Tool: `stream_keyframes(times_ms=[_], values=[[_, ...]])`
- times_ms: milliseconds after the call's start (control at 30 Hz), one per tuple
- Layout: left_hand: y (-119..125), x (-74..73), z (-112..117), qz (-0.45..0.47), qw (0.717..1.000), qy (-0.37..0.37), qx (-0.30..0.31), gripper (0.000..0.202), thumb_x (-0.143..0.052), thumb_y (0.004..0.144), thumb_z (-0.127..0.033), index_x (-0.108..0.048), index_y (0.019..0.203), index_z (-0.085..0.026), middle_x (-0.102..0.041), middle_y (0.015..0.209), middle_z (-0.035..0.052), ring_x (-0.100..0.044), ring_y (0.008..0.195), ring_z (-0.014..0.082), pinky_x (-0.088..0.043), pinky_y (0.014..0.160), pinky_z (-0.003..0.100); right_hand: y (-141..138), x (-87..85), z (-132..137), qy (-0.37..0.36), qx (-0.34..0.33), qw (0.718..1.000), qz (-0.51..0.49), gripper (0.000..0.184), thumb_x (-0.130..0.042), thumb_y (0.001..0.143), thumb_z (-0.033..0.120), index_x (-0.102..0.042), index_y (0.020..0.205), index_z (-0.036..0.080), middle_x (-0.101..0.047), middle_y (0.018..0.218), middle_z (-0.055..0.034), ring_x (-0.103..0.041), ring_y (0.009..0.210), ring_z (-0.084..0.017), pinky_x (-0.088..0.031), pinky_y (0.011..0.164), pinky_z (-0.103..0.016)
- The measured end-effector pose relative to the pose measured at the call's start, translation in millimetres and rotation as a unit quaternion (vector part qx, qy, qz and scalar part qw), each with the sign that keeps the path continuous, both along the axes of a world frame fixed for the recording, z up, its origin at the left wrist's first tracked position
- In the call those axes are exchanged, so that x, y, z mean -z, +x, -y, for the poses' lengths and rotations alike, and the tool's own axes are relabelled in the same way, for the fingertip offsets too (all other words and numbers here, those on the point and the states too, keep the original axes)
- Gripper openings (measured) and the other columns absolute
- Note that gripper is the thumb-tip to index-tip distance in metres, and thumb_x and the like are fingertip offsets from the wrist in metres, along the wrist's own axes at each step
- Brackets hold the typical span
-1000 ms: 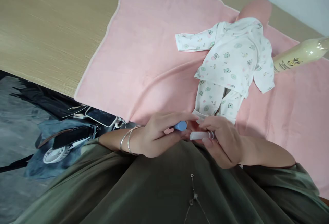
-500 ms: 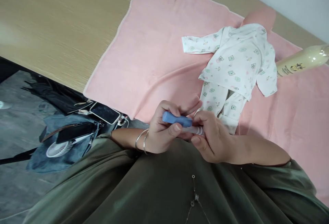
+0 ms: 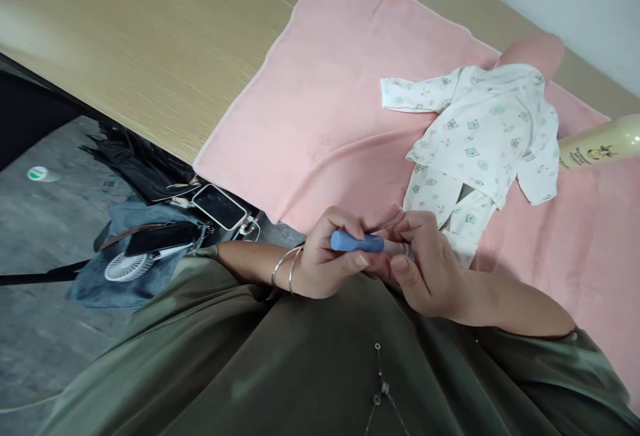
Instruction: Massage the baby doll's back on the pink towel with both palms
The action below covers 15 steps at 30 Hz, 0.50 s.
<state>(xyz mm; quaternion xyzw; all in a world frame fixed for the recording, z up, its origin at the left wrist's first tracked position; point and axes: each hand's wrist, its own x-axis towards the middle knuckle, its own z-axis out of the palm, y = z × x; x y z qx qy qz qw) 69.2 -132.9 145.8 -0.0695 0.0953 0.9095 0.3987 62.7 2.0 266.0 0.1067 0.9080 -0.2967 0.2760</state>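
My left hand (image 3: 330, 256), with two bangles at its wrist, closes its fingers and thumb around a blue cap-like piece (image 3: 356, 242). A pale, pen-shaped stick (image 3: 395, 247) with rings near its far end lies in line with the blue piece. My right hand (image 3: 427, 263) pinches the ringed end, which its fingers partly cover. Just beyond my hands, a white printed baby top (image 3: 485, 133) and matching trousers (image 3: 433, 193) lie on a pink blanket (image 3: 345, 89). A rounded pink shape (image 3: 535, 53) shows above the collar.
A pale yellow bottle (image 3: 600, 149) lies or leans at the right, beside the sleeve. The wooden table (image 3: 150, 43) extends left. Below its edge are a phone (image 3: 220, 207), a denim bag (image 3: 120, 223), a small white fan (image 3: 127, 267) and a black umbrella (image 3: 145, 166).
The blue piece has gone from lying alongside the pale stick to lining up with its end. Both hands stay together; the whole view has shifted slightly.
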Motion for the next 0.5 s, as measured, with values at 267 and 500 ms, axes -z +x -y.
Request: stream_keyframes(times_ms=[267,500], values=[[-6.5,-3.0,-8.5,-0.190,0.971,-0.136,0.056,0.020,-0.067,0.092,-0.031,-0.050,0.095,-0.021,-0.072,0.097,0.0044,-0.070,0.080,0.0121,-0.056,0.074,0.025,10.1,-0.9,-22.9,0.055,-0.107,0.986,-0.117,0.022,-0.044,0.101,0.034,-0.049,0.088,0.018,-0.054,0.082,-0.0058,-0.060,0.076,-0.019,-0.051,0.057,-0.029],[-30.1,-9.5,-6.1,-0.337,0.887,-0.089,0.302,0.007,-0.065,0.085,-0.015,-0.062,0.091,-0.013,-0.068,0.084,0.0042,-0.059,0.072,0.0113,-0.047,0.065,0.022,18.6,-0.6,-21.8,0.076,-0.275,0.945,-0.160,0.023,-0.044,0.100,0.021,-0.056,0.082,0.014,-0.056,0.078,-0.0073,-0.056,0.069,-0.018,-0.048,0.059,-0.030]])
